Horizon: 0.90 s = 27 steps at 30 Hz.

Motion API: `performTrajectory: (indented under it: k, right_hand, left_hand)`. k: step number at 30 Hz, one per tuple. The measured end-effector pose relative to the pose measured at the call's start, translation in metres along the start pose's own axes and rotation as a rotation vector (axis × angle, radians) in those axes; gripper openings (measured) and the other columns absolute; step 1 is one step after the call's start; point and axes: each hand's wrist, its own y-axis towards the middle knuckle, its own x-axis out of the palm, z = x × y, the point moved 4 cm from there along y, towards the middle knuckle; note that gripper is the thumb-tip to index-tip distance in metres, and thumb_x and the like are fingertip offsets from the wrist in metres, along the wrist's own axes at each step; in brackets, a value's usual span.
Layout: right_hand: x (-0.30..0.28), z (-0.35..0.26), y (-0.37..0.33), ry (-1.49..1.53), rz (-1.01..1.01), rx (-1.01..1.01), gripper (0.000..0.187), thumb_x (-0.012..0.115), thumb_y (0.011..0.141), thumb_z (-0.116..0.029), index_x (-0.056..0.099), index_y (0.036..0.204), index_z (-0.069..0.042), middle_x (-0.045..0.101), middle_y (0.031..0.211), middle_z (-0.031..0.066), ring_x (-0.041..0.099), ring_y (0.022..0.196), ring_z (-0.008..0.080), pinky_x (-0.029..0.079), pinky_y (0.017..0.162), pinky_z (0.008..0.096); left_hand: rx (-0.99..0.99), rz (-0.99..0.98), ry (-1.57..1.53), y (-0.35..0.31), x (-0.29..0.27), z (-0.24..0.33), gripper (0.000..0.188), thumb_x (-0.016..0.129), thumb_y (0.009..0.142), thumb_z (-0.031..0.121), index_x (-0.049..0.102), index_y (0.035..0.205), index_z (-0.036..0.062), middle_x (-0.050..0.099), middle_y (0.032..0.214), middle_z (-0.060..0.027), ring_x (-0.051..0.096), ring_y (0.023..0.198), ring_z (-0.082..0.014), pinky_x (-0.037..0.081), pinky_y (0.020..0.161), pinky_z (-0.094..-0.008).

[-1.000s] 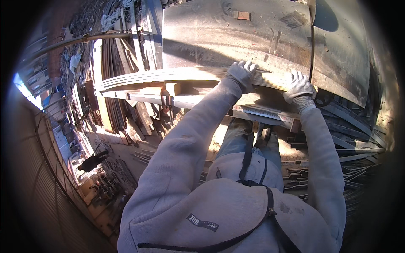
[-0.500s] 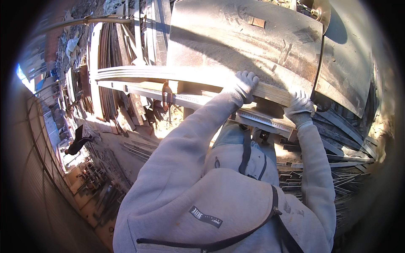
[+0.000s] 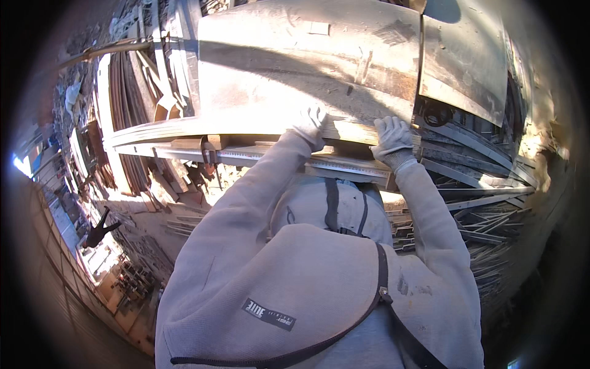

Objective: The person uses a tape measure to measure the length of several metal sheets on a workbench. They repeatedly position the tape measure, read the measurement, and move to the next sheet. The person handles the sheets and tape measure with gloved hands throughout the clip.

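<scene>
My left hand (image 3: 312,127), in a pale knit work glove, is closed over the upper edge of a stack of long flat strips (image 3: 349,130). A short way to the right, my right hand (image 3: 393,139), gloved the same way, has its fingers bent over the same stack near its right end. The strips reach far to the left, where their layered edges show in bright sun. I cannot make out what they are made of. Below them runs a ledge with a measuring scale (image 3: 350,167) along it. Both thumbs are mostly hidden.
A large worn metal plate (image 3: 295,67) lies beyond the strips, with a small flat offcut (image 3: 319,28) on it. Long bars (image 3: 473,150) are piled at right. More strips (image 3: 126,92) lie at left. A person in dark clothing (image 3: 98,232) is at far left.
The whole view has shifted, so the plate, strips and both hands appear further left. Both hands remain on the strips. The person at far left has changed posture.
</scene>
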Motion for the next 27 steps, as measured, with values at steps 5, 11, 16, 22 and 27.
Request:
performTrajectory:
  k: [5, 11, 16, 22, 27]
  right_hand:
    - [-0.012, -0.002, -0.004, -0.013, -0.117, 0.031, 0.035, 0.067, 0.088, -0.032, 0.063, 0.113, -0.008, 0.063, 0.113, 0.0124, 0.060, 0.107, 0.0263, 0.045, 0.092, 0.0407]
    - [-0.019, 0.001, -0.007, 0.089, -0.108, 0.041, 0.039, 0.064, 0.088, -0.024, 0.064, 0.121, -0.004, 0.063, 0.120, 0.0179, 0.061, 0.116, 0.0307, 0.045, 0.102, 0.0440]
    - [-0.025, 0.003, -0.013, 0.030, -0.031, 0.030, 0.039, 0.064, 0.088, -0.031, 0.064, 0.119, -0.006, 0.065, 0.117, 0.0132, 0.062, 0.111, 0.0256, 0.047, 0.096, 0.0407]
    - [-0.030, 0.002, -0.018, 0.124, -0.105, 0.061, 0.046, 0.069, 0.088, -0.027, 0.061, 0.127, -0.004, 0.063, 0.134, 0.0197, 0.060, 0.127, 0.0336, 0.045, 0.110, 0.0471]
    - [-0.026, 0.000, -0.023, 0.125, -0.120, 0.073, 0.049, 0.067, 0.090, -0.026, 0.058, 0.132, -0.002, 0.062, 0.141, 0.0231, 0.059, 0.136, 0.0388, 0.043, 0.116, 0.0516]
  left_hand:
    - [0.185, 0.264, -0.088, -0.003, 0.006, 0.001, 0.064, 0.095, 0.065, 0.035, 0.064, 0.115, 0.0110, 0.063, 0.111, -0.0150, 0.063, 0.105, -0.0388, 0.052, 0.089, -0.0556]
    - [0.274, 0.433, -0.101, 0.005, -0.006, 0.016, 0.100, 0.099, 0.062, 0.047, 0.052, 0.142, 0.0082, 0.063, 0.131, -0.0179, 0.063, 0.117, -0.0400, 0.049, 0.101, -0.0568]
    - [0.348, 0.442, -0.040, 0.023, 0.008, 0.052, 0.089, 0.096, 0.059, 0.044, 0.055, 0.131, 0.0124, 0.066, 0.114, -0.0136, 0.066, 0.103, -0.0364, 0.053, 0.087, -0.0550]
    - [0.320, 0.369, 0.001, 0.022, 0.012, 0.055, 0.059, 0.077, 0.064, 0.014, 0.058, 0.119, 0.0145, 0.064, 0.102, -0.0104, 0.066, 0.095, -0.0370, 0.050, 0.078, -0.0508]
    - [0.355, 0.428, 0.045, 0.017, 0.004, 0.066, 0.064, 0.089, 0.070, 0.038, 0.057, 0.118, 0.0134, 0.063, 0.101, -0.0106, 0.065, 0.091, -0.0372, 0.051, 0.077, -0.0523]
